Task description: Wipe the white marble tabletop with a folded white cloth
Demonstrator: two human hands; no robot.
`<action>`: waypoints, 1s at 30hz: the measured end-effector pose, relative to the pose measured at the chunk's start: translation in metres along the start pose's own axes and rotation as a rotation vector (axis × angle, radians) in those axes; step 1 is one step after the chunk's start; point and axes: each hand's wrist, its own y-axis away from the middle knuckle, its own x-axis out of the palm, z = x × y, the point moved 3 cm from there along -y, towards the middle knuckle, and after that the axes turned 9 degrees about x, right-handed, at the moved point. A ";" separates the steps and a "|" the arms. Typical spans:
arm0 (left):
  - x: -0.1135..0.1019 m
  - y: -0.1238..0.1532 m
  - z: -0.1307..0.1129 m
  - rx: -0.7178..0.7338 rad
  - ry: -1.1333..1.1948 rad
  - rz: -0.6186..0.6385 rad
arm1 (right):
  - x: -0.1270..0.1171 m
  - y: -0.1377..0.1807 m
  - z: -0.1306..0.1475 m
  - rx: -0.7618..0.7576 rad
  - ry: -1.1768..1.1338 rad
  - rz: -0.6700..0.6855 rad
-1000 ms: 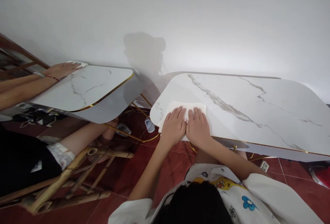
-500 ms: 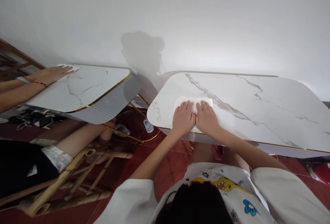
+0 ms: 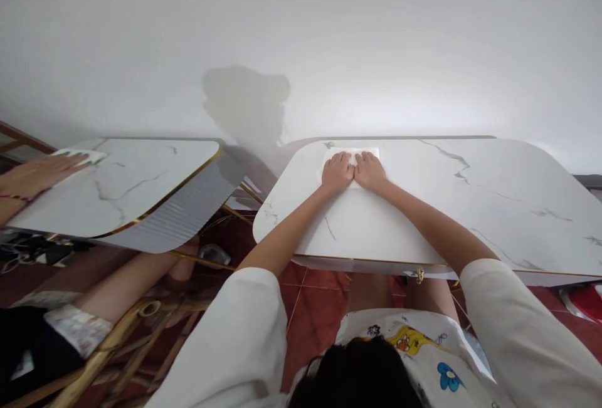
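A white paper tissue or thin cloth (image 3: 352,158) lies flat on the white marble-patterned tabletop (image 3: 423,207), close to its far edge. My left hand (image 3: 337,171) rests palm down on the left part of it, fingers stretched forward. Beside it, my right hand (image 3: 369,170) presses on the right part in the same way. The two thumbs meet or nearly meet in the middle. Both arms reach forward across the tabletop, and the hands cover much of the cloth.
Left of me stands a second marble-patterned table (image 3: 136,182) with a gold trim. Another person's hand (image 3: 44,173) lies on a white cloth (image 3: 91,156) there. A bamboo chair (image 3: 136,345) is at lower left. The wall (image 3: 376,51) rises behind both tables.
Both my hands have slid forward with the cloth, from near the front edge to near the far edge. The other person's hand appears further left as the view shifts.
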 end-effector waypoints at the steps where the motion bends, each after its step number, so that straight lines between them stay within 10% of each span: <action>1: 0.003 -0.008 0.004 0.013 0.000 -0.001 | 0.002 -0.008 -0.002 0.018 0.007 0.000; 21: 0.035 -0.104 0.047 -0.057 -0.039 -0.037 | 0.021 -0.114 -0.028 0.013 0.065 0.033; 30: 0.045 -0.129 0.024 -0.073 0.015 -0.022 | 0.013 -0.120 -0.062 0.018 0.090 0.065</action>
